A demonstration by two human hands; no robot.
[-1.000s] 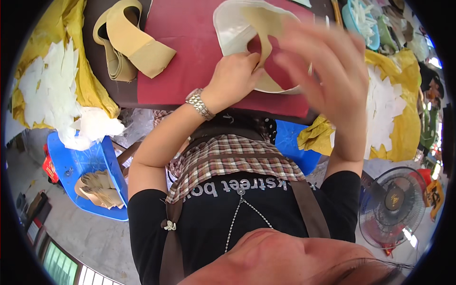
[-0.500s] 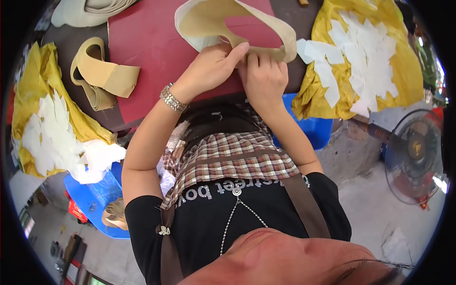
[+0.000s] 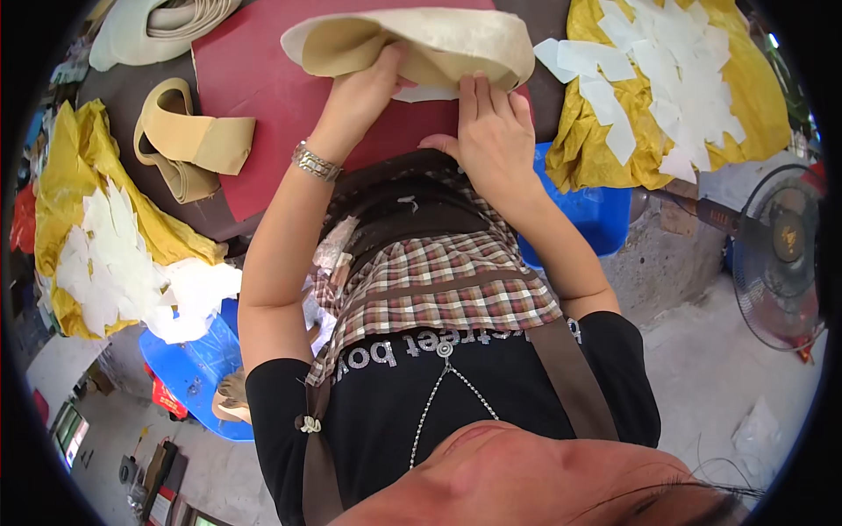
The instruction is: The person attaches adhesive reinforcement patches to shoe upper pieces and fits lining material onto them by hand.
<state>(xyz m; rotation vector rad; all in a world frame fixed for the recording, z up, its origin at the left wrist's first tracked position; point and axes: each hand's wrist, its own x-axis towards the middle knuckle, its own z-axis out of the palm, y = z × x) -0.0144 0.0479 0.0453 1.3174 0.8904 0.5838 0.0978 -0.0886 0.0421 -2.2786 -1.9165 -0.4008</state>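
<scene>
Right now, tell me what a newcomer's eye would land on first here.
Both hands at top centre: the left hand grips a curved tan and cream leather piece while the right hand presses flat beside it on the red mat. White cut-out shapes lie on yellow sheeting at top right.

Illumination is bright, even daylight with soft, shallow shadows. White cut pieces (image 3: 675, 79) on the yellow sheet (image 3: 605, 149) approach overexposure. Fisheye distortion bends straight edges near the black circular rim. The nearest foreground is slightly out of focus; the tabletop (image 3: 263, 96) is sharp.
</scene>
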